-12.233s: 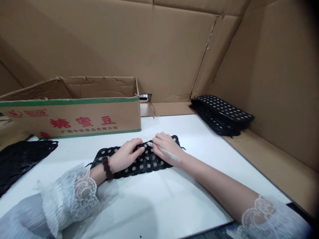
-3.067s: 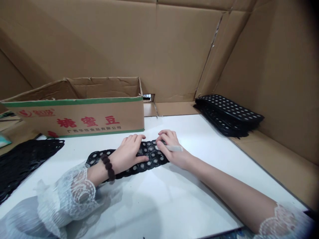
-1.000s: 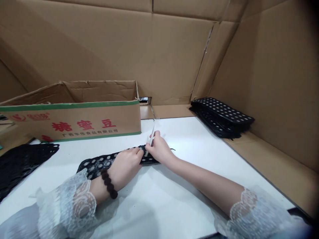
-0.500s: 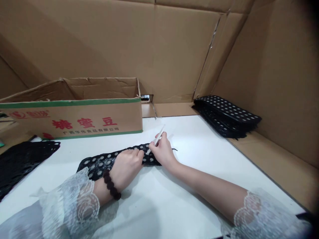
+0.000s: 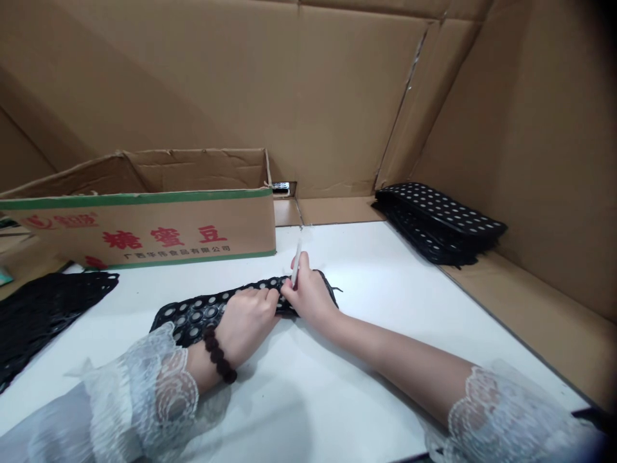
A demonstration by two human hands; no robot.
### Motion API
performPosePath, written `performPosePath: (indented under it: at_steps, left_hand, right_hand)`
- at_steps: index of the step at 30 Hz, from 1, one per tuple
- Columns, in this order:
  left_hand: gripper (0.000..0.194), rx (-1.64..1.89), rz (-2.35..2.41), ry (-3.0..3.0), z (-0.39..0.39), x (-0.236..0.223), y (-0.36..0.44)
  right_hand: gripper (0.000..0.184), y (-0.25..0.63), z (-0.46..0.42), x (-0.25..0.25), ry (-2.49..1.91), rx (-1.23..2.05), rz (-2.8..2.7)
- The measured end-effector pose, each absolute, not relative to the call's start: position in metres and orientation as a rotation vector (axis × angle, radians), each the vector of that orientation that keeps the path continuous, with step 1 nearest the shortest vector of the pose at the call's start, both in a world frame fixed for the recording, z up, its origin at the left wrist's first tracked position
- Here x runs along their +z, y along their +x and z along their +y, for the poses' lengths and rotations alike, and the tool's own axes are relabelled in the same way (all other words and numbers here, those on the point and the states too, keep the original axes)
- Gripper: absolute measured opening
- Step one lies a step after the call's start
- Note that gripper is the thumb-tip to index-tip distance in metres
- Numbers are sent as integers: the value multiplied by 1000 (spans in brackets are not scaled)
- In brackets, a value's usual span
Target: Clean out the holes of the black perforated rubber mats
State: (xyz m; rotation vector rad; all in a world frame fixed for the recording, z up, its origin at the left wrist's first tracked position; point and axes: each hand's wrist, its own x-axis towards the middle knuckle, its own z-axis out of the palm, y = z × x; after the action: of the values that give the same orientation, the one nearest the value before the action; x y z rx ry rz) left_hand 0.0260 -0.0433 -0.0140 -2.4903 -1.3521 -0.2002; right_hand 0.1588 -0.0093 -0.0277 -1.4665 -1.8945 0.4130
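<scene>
Enclosing the work area, cardboard walls (image 5: pixel 193 77) are rising around the white tabletop (image 5: pixel 376 270). Printed carton (image 5: pixel 168 222) is standing at back left; openwork black pile (image 5: pixel 45 312) is lying at left, dotted stack (image 5: pixel 441 212) leaning at back right.

Dotted black piece (image 5: pixel 195 316) is lying mid-table, its length running left to right under both hands. Left hand (image 5: pixel 248 321) is bearing down from above, knuckles up, wrist angling in from lower left; fingers are bunching narrow and apparently gripping the piece, tips partly hidden. Right hand (image 5: pixel 315 302) is resting over the piece's right part, forearm slanting in from lower right; thumb and fingers are pinching a slim white tool (image 5: pixel 296 267), which is pointing up, nearly upright. Lower tip is hiding behind the fingers, so contact is staying unclear.

Risks, judging: tool could be slipping off the bumpy surface and jabbing the left fingertips, hands being so close. Piece looks floppy, so a loosening left grip could be letting it skew or buckle. Thin strand (image 5: pixel 337 289) is sticking out at the right end, possibly snagging.
</scene>
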Motion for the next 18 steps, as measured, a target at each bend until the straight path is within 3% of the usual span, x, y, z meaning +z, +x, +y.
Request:
performPosePath:
  at_steps: [7, 18]
  left_hand:
    - [4, -229, -1395, -2448, -41, -15, 27]
    - [12, -162, -1003, -2710, -39, -13, 2]
  right_hand:
    - [19, 155, -16, -24, -1418, 401, -1936]
    - [20, 167, -14, -38, -1263, 768, -1455]
